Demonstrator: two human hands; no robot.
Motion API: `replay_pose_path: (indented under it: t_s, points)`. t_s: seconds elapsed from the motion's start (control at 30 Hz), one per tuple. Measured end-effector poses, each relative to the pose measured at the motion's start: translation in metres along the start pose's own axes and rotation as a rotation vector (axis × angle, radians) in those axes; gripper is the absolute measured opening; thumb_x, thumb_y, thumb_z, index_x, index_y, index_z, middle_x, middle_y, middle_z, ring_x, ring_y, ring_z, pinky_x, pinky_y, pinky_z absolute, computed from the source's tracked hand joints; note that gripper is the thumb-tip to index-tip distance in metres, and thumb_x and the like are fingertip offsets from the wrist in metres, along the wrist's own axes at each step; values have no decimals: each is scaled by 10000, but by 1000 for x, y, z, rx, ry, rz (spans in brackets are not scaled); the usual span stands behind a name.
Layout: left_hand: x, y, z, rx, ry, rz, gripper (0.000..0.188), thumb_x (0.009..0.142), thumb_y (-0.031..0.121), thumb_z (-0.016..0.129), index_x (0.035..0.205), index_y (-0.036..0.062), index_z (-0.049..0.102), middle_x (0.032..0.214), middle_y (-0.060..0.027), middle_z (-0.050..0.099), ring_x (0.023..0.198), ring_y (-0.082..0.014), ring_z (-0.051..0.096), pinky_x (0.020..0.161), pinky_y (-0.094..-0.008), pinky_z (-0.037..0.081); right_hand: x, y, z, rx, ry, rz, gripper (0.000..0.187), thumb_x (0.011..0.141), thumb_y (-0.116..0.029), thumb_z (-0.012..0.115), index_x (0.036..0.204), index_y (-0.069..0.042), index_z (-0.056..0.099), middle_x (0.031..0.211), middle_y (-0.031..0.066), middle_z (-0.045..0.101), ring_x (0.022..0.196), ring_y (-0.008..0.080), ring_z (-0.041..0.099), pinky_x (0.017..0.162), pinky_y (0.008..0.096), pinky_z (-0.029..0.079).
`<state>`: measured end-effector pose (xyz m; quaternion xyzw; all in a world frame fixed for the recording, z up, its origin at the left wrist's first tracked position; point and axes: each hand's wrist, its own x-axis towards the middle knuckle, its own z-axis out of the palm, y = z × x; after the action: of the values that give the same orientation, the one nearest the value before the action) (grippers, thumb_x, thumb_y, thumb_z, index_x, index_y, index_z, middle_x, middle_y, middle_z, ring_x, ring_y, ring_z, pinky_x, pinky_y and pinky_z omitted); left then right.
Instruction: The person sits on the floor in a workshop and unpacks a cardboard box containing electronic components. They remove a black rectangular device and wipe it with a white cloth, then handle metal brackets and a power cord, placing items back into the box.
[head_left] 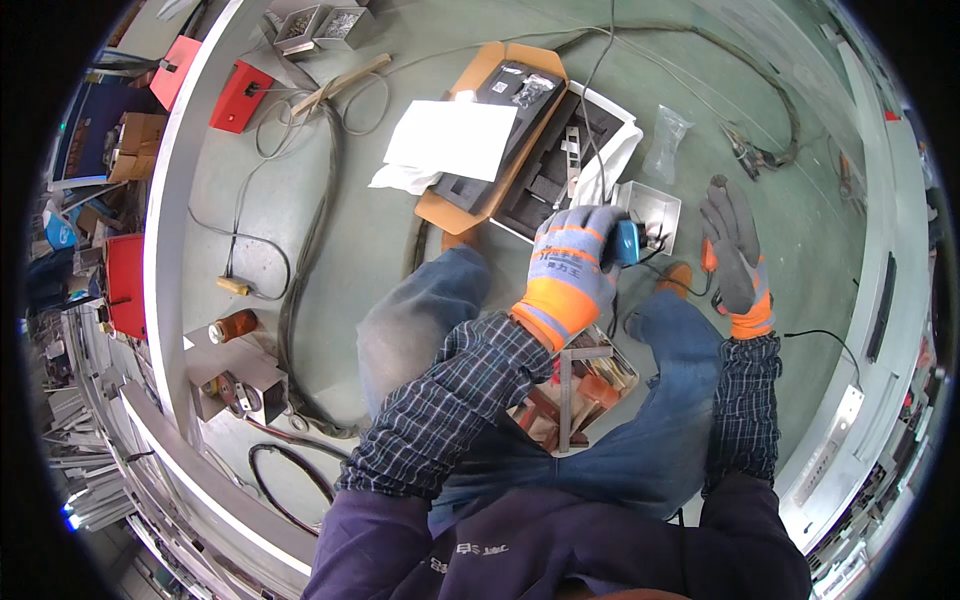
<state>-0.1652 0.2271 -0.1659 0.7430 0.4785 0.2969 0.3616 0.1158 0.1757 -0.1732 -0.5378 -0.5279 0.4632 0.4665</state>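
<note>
My left hand, in a grey and orange work glove, is closed around a small blue boxy device; dark cables run close to it, and most of its body is hidden by the fingers. To the right, my right hand, gloved the same way, is held up with its fingers stretched out. A small orange-red piece on a dark cord shows beside its thumb; whether the two touch, I cannot tell. Just beyond the blue device sits an open white box with a cable in it.
An open carton with black foam lies ahead, partly under white paper sheets. Clear plastic wrap is nearby. Between my legs is a tray of tools with a metal square. Thick cables cross the floor; metal beams flank the area.
</note>
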Motion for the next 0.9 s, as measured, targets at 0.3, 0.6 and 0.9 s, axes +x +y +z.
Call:
replay_pose_path:
  t_s: [0.3, 0.6, 0.9]
  points:
    - [-2, -3, 4, -842, -183, -369, 452, 838, 15, 748, 1241, 6, 543, 1106, -89, 667, 998, -146, 634, 878, -285, 521, 10, -7, 81, -82, -143, 103, 780, 761, -150, 840, 1442, -76, 467, 1238, 93, 655, 1128, 168, 618, 985, 329, 497]
    - [7, -19, 6, -912, 16, -362, 409, 886, 57, 730, 1227, -4, 512, 1086, -82, 657, 956, -136, 627, 846, -281, 522, 13, -22, 71, -248, -189, 361, 413, 934, -283, 696, 1268, -52, 620, 988, 77, 710, 845, 157, 648, 752, 334, 533]
    - [8, -34, 19, -923, 343, -346, 300, 945, 29, 645, 1218, 25, 521, 1118, -89, 666, 962, -159, 659, 821, -288, 553, -13, -26, 116, -185, -287, 245, 228, 1008, -229, 555, 1105, -34, 620, 775, 50, 641, 630, 122, 587, 570, 274, 469]
